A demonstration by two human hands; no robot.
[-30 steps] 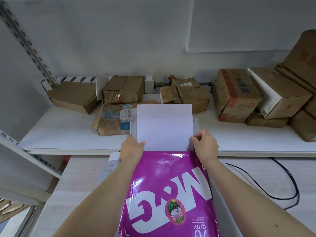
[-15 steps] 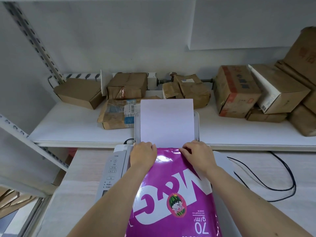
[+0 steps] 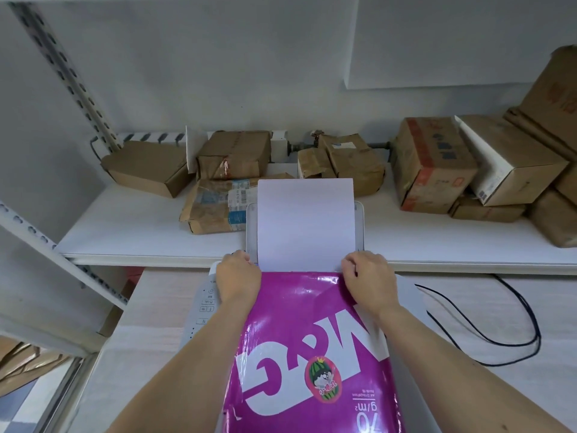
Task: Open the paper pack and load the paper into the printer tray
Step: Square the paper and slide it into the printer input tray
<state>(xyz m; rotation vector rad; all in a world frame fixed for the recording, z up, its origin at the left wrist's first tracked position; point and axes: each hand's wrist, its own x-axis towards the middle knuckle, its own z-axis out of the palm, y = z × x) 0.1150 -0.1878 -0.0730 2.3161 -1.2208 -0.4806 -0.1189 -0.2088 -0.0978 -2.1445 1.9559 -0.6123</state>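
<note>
Nearest: purple paper pack (image 3: 309, 354), glossy wrapper, lying lengthwise on top of the printer (image 3: 199, 310), open end pointing away from the person. Pack covers most of the printer lid; only the L-side button strip and a bit of the R edge show.

Left hand (image 3: 239, 278) curled at the pack's far-L corner, right hand (image 3: 368, 281) curled at far-R corner. Both closed on the wrapper mouth/sheet edges; exact finger contact hidden, can't tell if pinching wrapper, paper, or both. Prob. one on each side to keep the stack square while feeding.

Just beyond the hands: white paper (image 3: 306, 223) sticking out of the pack mouth and standing in the rear printer tray (image 3: 359, 220), tray support visible on both sides of the sheets. Looks like pack is used as a chute, so sheets go straight in w/o fanning out. Load step seems underway, not finished; most of the ream prob. inside the wrapper.

R of printer: black cable (image 3: 512, 335) looping on the desk.

Far: white shelf (image 3: 125, 232) w/ brown cardboard boxes (image 3: 434, 164) and parcels, against the wall.
</note>
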